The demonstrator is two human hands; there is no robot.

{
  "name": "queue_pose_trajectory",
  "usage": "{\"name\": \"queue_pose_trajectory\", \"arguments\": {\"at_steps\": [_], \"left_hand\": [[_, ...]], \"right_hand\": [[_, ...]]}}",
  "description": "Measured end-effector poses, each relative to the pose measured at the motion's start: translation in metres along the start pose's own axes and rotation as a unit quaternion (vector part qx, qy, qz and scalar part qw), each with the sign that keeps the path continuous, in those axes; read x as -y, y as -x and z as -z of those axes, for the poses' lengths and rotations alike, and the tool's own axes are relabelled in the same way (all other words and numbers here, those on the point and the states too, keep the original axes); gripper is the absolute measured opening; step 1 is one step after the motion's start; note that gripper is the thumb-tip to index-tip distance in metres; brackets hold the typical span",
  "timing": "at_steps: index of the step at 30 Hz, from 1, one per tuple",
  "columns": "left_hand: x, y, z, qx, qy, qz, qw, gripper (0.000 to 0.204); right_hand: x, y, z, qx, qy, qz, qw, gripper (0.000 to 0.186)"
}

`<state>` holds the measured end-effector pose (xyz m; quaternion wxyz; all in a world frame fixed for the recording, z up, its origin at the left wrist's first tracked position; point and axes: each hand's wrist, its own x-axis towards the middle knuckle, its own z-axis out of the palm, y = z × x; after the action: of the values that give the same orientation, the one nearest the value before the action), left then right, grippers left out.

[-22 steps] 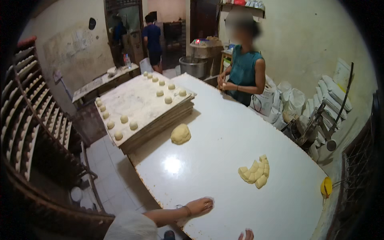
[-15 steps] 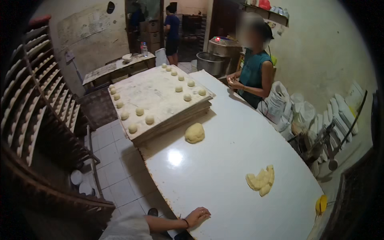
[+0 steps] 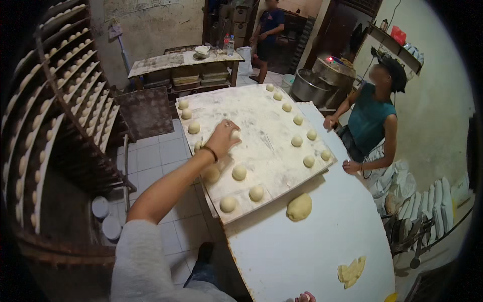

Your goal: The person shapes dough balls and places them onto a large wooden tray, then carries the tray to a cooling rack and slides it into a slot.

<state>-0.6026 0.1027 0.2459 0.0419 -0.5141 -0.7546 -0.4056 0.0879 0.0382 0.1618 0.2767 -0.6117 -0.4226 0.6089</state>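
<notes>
My left hand (image 3: 225, 138) reaches over the floured board (image 3: 251, 113), its fingers closed round a small pale dough ball (image 3: 235, 134) at board level. Round dough balls stand along the board's left side, among them one dough ball (image 3: 239, 172) nearer me; my forearm partly covers others. Only the fingertips of my right hand (image 3: 305, 297) show at the lower edge. They look curled, and what they hold, if anything, is hidden. Cut dough pieces (image 3: 351, 272) lie on the white table to its right. A large dough lump (image 3: 299, 207) rests beside the board.
A tall rack (image 3: 75, 95) with trays of dough balls stands at the left. Across the white table (image 3: 302, 246), a person in a teal top (image 3: 375, 113) has both hands at its edge. Behind are a side table (image 3: 151, 68), a metal bowl (image 3: 309, 86) and another person (image 3: 270, 27).
My left hand has gone from the near table edge to the board and holds a dough ball. My right fingertips have come into view. The view has shifted; the teal-topped person's hands have parted.
</notes>
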Motion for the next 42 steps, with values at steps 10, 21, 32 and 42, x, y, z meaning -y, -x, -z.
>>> {"name": "queue_pose_trajectory", "arguments": {"at_steps": [10, 21, 32, 42], "left_hand": [[0.145, -0.043, 0.061, 0.02, 0.039, 0.066, 0.997, 0.062], [0.249, 0.562, 0.075, 0.091, 0.09, 0.71, 0.692, 0.047], [-0.051, 0.579, -0.121, 0.152, 0.497, 0.706, 0.481, 0.073], [-0.24, 0.592, -0.142, 0.343, 0.355, 0.543, 0.68, 0.037]], "right_hand": [[0.232, -0.141, -0.405, 0.255, 0.229, 0.408, 0.846, 0.051], [0.241, -0.139, -0.426, 0.225, 0.205, 0.458, 0.835, 0.051], [-0.183, -0.195, 0.265, -0.436, 0.241, 0.107, 0.86, 0.041], [-0.015, -0.254, 0.261, -0.394, 0.329, 0.141, 0.846, 0.046]]}}
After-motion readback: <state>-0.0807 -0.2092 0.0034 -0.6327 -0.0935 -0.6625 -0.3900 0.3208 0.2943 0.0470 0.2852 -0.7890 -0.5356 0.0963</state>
